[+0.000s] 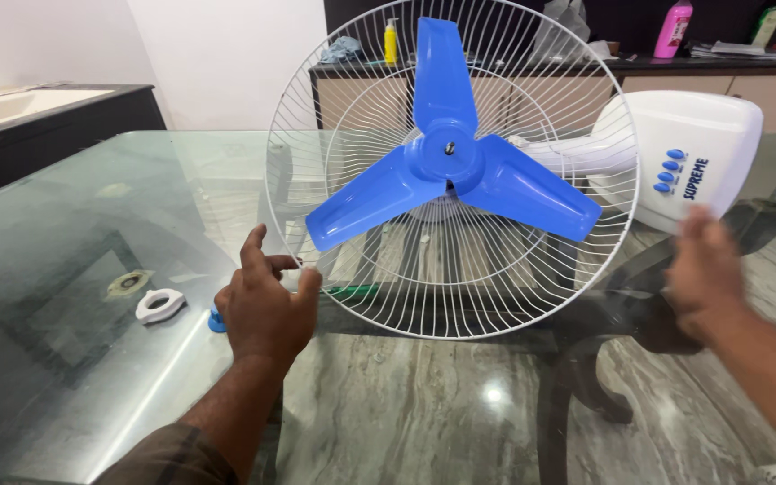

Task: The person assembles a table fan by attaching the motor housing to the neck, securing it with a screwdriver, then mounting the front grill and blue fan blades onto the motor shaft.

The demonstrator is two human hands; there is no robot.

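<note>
Left hand (267, 310): the lower left rim of the white wire guard (334, 117) is being pinched between thumb and fingers.
Right hand (702, 274): blurred by motion, held in the air just short of the white motor housing (698, 148); whether it is open or closed cannot be told.
Glass table (65, 269): the fan is being rested on it, guard on edge, facing the camera.
Small parts: a white ring nut (161, 305) is lying left of the left hand; a small blue piece (216, 321) is being partly covered by that hand.
Blue blade (451, 171): three vanes are being shown on the hub, inside the guard.
Handling, as judged: the rim is best gripped firmly and the housing steadied, so the guard is not being tipped or bent.
Counter (675, 63): bottles are standing far behind.
Hidden: the motor behind the hub is being screened; the guard's top is cut off.
</note>
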